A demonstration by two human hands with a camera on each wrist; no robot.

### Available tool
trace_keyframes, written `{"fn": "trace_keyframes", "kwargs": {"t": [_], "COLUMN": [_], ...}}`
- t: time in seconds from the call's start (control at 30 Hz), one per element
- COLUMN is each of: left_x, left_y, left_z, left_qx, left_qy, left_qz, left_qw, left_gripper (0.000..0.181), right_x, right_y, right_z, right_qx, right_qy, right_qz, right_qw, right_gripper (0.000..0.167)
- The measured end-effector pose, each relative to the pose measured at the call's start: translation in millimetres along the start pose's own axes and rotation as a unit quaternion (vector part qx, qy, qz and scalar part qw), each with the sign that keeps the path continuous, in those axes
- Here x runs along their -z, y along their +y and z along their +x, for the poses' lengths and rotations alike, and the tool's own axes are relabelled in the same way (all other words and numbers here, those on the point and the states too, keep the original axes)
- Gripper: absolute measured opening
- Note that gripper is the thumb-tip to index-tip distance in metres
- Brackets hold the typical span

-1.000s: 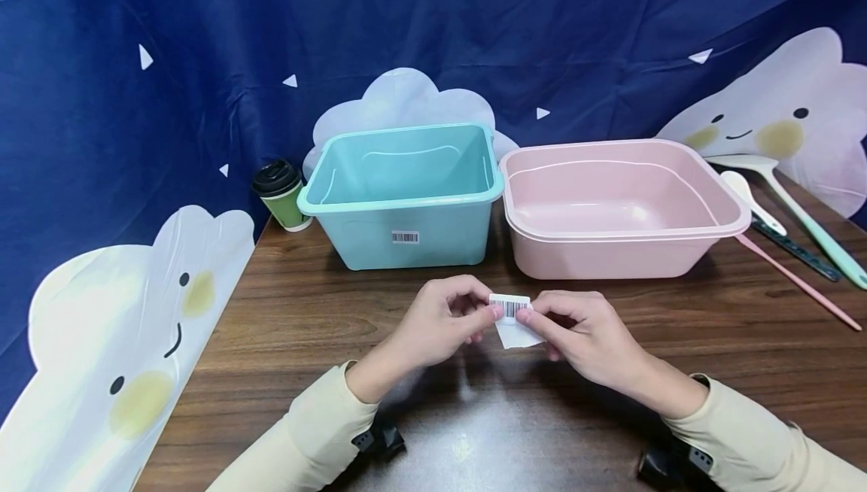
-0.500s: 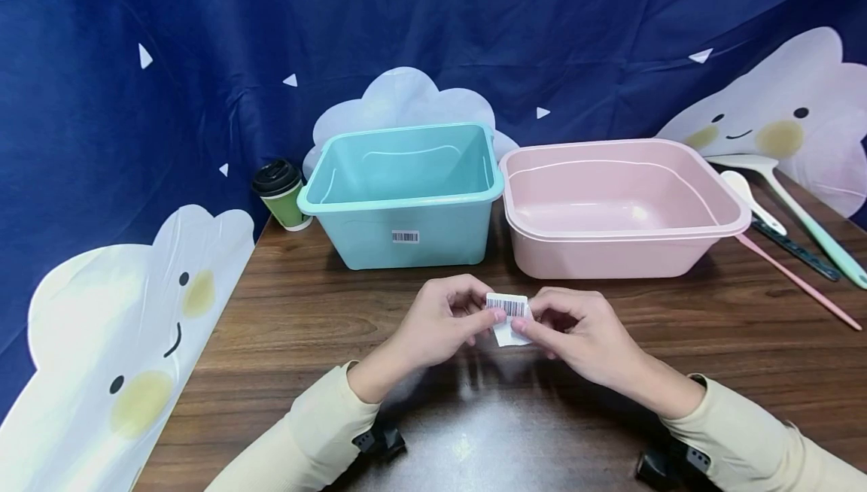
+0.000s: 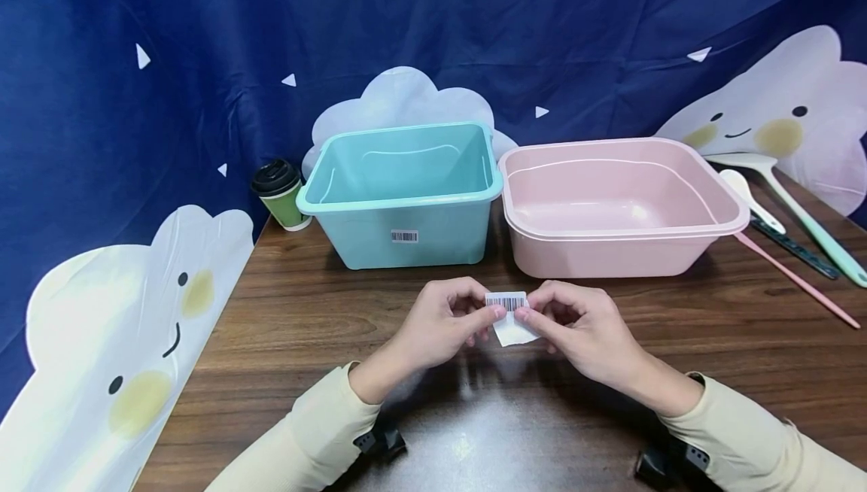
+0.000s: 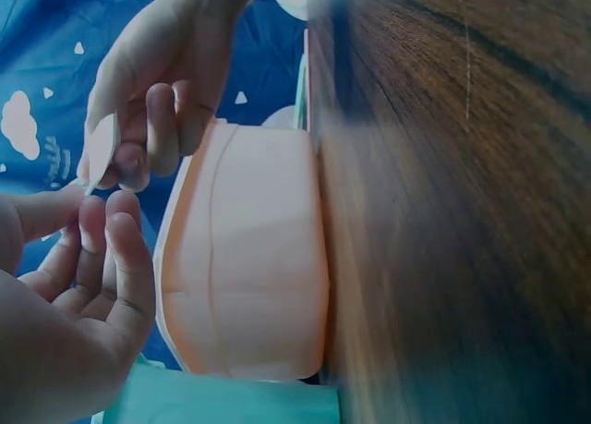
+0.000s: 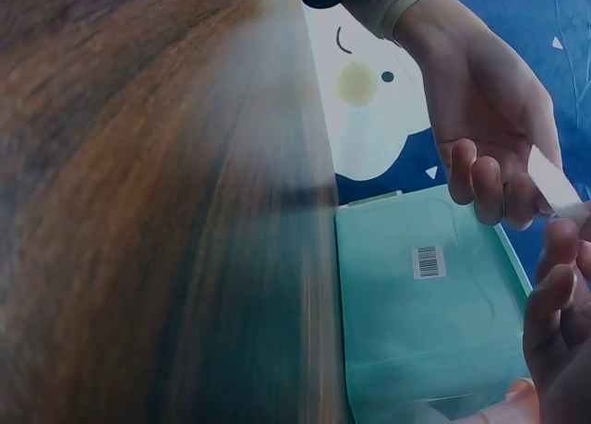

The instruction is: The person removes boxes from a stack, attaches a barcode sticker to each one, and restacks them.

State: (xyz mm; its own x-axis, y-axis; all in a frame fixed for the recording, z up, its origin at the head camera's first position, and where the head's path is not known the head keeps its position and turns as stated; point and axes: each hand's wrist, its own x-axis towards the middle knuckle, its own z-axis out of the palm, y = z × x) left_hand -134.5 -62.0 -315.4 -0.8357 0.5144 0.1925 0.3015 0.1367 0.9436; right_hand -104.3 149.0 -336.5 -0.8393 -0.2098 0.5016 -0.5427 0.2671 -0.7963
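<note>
Left hand [image 3: 436, 326]: white paper tag with black bars [image 3: 513, 333] pinched at left side
Right hand [image 3: 588, 332]: tag's right side pinched
Tag: held between

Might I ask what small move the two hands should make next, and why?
Perhaps the right hand should gently peel at the small white paper barcode label, which it and the left hand pinch; the teal plastic bin carries a similar barcode sticker, while the pink plastic bin shows none on its visible sides.

Paper label [image 3: 516, 332], glossy wooden tabletop [image 3: 488, 424]
</note>
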Motion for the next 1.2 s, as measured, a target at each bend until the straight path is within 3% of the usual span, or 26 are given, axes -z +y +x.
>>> {"fn": "trace_keyframes", "kwargs": {"t": [0.47,0.63,1.2], "left_x": [-1.3,-1.4,-3.0], "left_y": [-2.1,-2.3,-0.5], "left_z": [0.1,0.0,-1.7], "left_qx": [0.002,0.008,0.011], "left_qy": [0.007,0.004,-0.025], "left_qz": [0.006,0.011,0.021], "left_qw": [1.0,0.9999,0.9994], "left_gripper": [0.017,0.019,0.024], "right_x": [-1.6,0.0,2.9], "right_y": [1.0,0.7,1.0], "right_z": [-0.3,0.5,1.6], "right_qx": [0.007,-0.006,0.062], "right_qy": [-0.016,-0.002,0.025], "right_qz": [0.019,0.006,0.015], "right_qw": [0.9997,1.0,0.9977], "right_gripper": [0.017,0.013,0.042]}}
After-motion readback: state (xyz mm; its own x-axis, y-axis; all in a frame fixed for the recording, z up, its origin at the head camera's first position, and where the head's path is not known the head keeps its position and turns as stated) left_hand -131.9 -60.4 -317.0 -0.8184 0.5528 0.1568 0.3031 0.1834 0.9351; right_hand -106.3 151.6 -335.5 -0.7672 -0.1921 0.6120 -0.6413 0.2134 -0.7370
